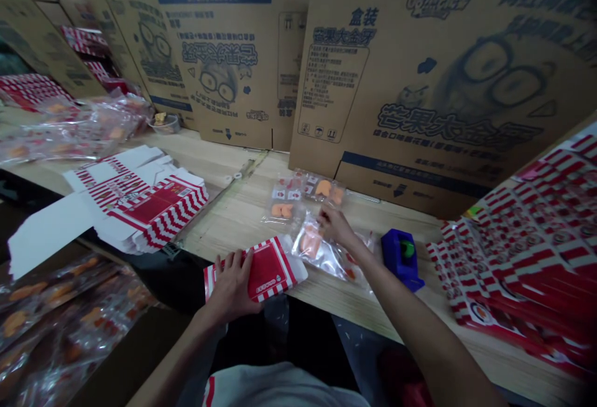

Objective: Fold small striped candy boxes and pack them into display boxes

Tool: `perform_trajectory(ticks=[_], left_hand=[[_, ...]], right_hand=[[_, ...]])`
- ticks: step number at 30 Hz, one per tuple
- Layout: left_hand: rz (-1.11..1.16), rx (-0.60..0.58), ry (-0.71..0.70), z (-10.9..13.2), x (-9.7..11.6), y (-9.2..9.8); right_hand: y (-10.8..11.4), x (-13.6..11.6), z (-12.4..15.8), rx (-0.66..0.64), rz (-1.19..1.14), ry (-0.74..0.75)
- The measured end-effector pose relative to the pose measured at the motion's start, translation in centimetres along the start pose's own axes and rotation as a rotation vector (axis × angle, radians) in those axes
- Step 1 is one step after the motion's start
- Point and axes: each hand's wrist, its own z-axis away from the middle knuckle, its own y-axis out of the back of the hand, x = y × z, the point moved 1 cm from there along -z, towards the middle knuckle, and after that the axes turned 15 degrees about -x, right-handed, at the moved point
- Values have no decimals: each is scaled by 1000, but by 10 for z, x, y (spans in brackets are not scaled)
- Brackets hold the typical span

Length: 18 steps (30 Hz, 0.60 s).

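Observation:
At the table's front edge my left hand (233, 286) grips a red-and-white striped carton (273, 270), its fingers over the top face. A white flap stands out at the carton's right end, facing the clear plastic bags. My right hand (336, 225) is closed in a pinch at the upper edge of a clear plastic bag (310, 242) with orange pieces inside. Its fingertips are partly hidden from me. Just behind lie more small clear bags (282, 210) with orange pieces and printed packets.
A stack of flat striped cartons (158, 208) lies on the left. A blue tape dispenser (401, 258) stands right of my right forearm, beside piled striped boxes (513, 270). Large cardboard boxes (242, 40) line the back. Bagged pieces (60, 307) fill a container below left.

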Motion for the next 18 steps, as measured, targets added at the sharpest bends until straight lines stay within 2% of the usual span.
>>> perform_trajectory(ticks=[3, 5, 9, 12, 14, 16, 18], left_hand=[[9, 72, 15, -4, 2, -5], [6, 93, -3, -5, 2, -8], [8, 98, -58, -7, 5, -12], [15, 75, -82, -10, 11, -12], [12, 55, -98, -13, 16, -14], [7, 42, -94, -14, 18, -15], [3, 19, -89, -15, 18, -15]], right_hand=[[-30, -4, 15, -38, -18, 50], [-43, -4, 23, -72, -22, 72], [-46, -3, 30, -82, -17, 56], [-52, -13, 33, -221, -38, 141], [-59, -19, 36, -268, -55, 166], [-65, -17, 41, -220, -83, 126], [-61, -3, 48, -122, -119, 51]])
